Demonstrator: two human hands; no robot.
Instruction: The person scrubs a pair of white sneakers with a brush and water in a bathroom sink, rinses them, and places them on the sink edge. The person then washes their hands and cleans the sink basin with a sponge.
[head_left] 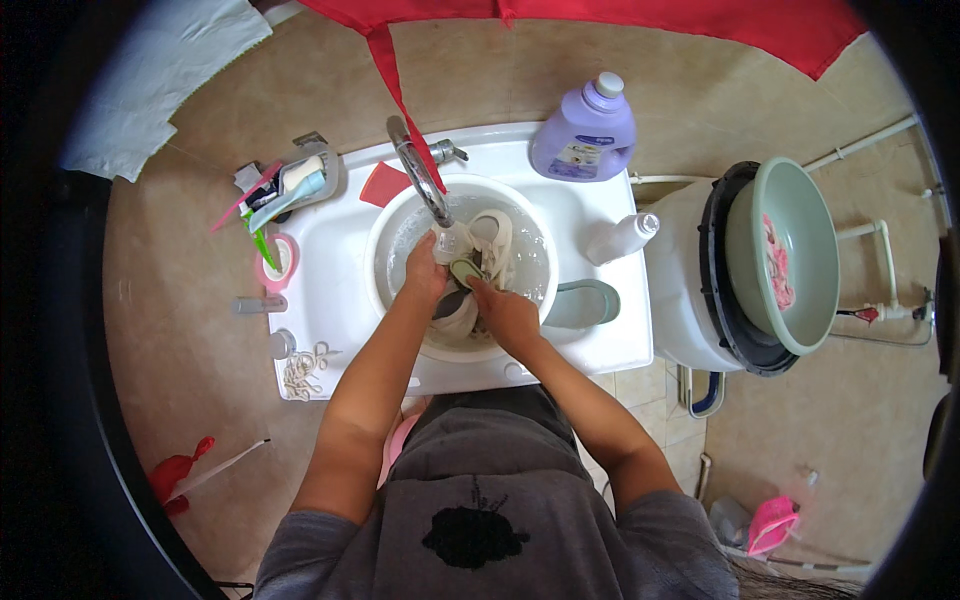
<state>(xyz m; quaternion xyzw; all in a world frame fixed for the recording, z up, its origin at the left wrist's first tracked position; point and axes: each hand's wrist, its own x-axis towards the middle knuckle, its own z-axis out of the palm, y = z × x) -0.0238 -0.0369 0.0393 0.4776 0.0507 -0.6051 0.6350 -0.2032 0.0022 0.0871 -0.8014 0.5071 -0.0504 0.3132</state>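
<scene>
A white round basin (376, 240) of water stands in the sink below a chrome tap (420, 170). Inside it lie cream-white canvas shoes (497, 232) with grey insides, partly covered by my hands. My left hand (426, 270) is closed at the near shoe's edge, under the spout where water falls; its fingertips are mostly hidden. In my right hand (507, 316), bent fingers pinch a small pale green oval thing (465, 270) against the shoe. Whether that is a brush or a shoe part, I cannot tell.
Loose white laces (300, 376) lie on the white sink's (330, 220) left corner. A purple detergent jug (586, 130), a clear bottle (622, 238) and a grey-green rounded piece (588, 303) are right. Beyond stands a barrel with a green basin (800, 250). Red cloth (600, 20) hangs overhead.
</scene>
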